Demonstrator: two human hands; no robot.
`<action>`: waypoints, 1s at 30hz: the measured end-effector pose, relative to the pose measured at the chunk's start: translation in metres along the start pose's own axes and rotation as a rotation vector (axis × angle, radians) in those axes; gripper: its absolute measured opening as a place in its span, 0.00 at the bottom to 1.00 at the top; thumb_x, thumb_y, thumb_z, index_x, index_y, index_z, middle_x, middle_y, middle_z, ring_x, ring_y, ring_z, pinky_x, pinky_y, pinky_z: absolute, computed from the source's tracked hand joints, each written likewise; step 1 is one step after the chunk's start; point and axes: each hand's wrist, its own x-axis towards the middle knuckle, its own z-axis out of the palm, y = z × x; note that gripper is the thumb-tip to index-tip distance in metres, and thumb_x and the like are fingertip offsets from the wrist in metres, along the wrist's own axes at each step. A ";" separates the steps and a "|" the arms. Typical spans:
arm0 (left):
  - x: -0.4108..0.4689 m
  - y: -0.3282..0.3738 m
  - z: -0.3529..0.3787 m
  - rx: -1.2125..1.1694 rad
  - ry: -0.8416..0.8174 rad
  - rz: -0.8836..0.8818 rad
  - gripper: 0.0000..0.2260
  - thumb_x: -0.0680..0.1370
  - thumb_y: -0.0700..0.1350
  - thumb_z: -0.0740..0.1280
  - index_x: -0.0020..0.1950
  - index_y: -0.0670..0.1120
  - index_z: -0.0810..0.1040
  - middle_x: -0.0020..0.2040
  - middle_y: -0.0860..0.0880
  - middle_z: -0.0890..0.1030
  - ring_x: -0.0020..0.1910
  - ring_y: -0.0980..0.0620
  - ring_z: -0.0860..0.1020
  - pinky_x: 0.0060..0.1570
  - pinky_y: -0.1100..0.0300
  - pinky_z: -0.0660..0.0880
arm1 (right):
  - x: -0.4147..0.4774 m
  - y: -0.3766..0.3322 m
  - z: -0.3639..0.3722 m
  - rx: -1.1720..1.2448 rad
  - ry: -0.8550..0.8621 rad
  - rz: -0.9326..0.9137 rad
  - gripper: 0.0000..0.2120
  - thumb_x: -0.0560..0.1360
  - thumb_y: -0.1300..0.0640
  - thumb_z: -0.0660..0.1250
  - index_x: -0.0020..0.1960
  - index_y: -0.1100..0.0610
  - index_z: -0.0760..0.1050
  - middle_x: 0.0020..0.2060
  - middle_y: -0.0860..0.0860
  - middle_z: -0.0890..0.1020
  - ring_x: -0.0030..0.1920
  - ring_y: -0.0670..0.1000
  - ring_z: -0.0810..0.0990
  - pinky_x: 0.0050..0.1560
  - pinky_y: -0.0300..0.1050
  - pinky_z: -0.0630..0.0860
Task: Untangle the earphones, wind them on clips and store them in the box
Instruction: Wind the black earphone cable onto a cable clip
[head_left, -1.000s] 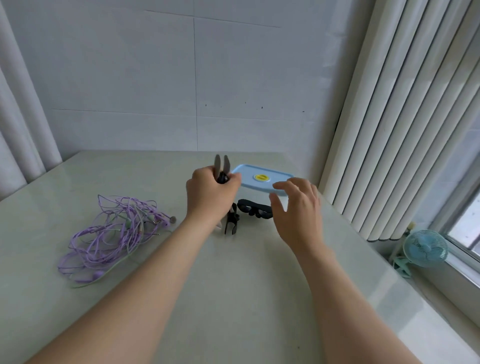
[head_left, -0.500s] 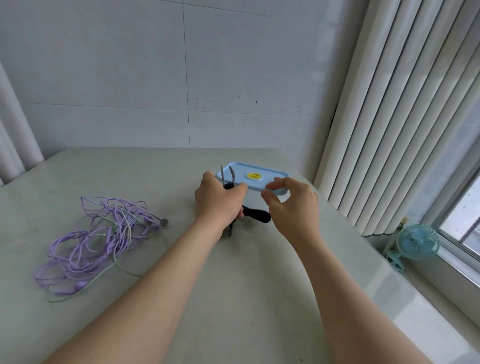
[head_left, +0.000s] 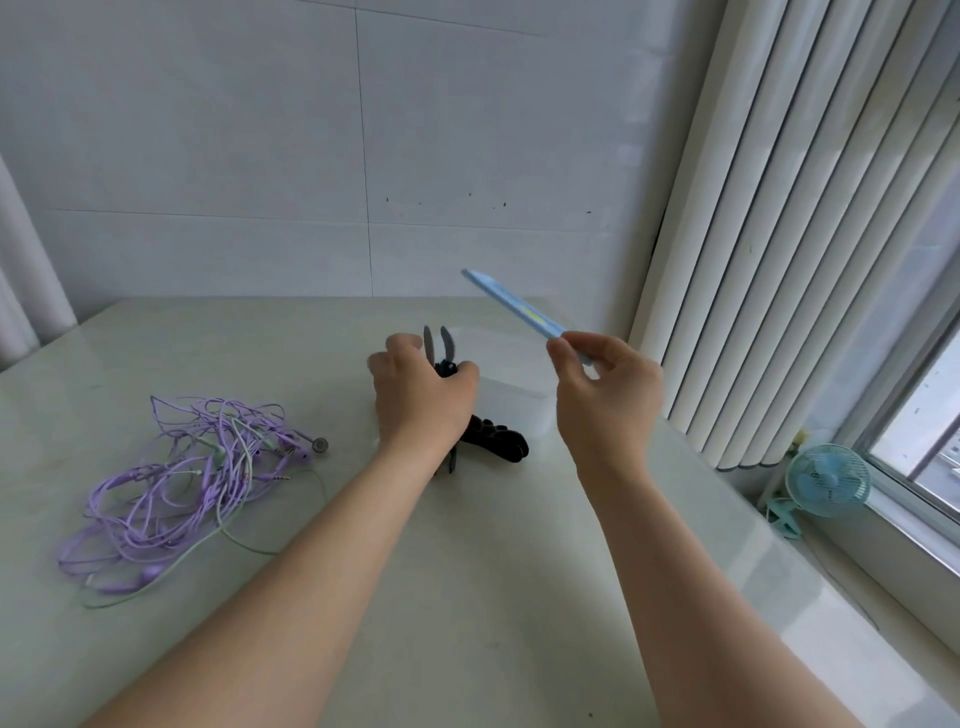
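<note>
A tangle of purple and pale green earphones (head_left: 176, 483) lies on the table at the left. My left hand (head_left: 421, 400) is closed around a black clip (head_left: 442, 358) whose two grey handles stick up above my fingers. More black clips (head_left: 498, 440) lie on the table just right of that hand. My right hand (head_left: 605, 395) pinches the corner of the blue box lid (head_left: 511, 306) and holds it tilted in the air. Below the lid stands the translucent box (head_left: 519, 402), its inside hard to make out.
The pale table (head_left: 467, 597) meets a white wall at the back. Vertical blinds (head_left: 779, 234) hang along the right side, and a small blue fan (head_left: 826, 480) is clipped by the window sill beyond the table's right edge.
My right hand has lifted the blue lid off the box and tipped it up. My left hand has stayed in place with the clip in it.
</note>
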 end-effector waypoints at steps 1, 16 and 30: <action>0.000 0.001 0.000 -0.009 0.023 0.031 0.19 0.74 0.50 0.71 0.61 0.47 0.68 0.59 0.49 0.69 0.52 0.46 0.77 0.53 0.53 0.76 | 0.001 0.001 -0.003 -0.022 0.058 -0.015 0.04 0.76 0.51 0.76 0.49 0.48 0.86 0.44 0.42 0.86 0.44 0.43 0.81 0.53 0.38 0.76; 0.000 0.015 0.007 0.023 -0.240 0.185 0.23 0.80 0.34 0.60 0.74 0.42 0.58 0.64 0.47 0.62 0.59 0.45 0.70 0.62 0.52 0.71 | -0.009 0.022 -0.013 -0.944 -0.075 -0.009 0.10 0.82 0.55 0.62 0.61 0.59 0.73 0.59 0.56 0.75 0.62 0.61 0.74 0.57 0.53 0.68; 0.007 -0.001 0.000 -0.024 -0.094 0.293 0.15 0.78 0.46 0.72 0.64 0.50 0.78 0.47 0.55 0.86 0.46 0.52 0.85 0.54 0.50 0.81 | -0.017 0.008 -0.015 -0.983 -0.225 0.013 0.10 0.74 0.54 0.62 0.37 0.56 0.66 0.38 0.52 0.74 0.47 0.59 0.71 0.52 0.52 0.62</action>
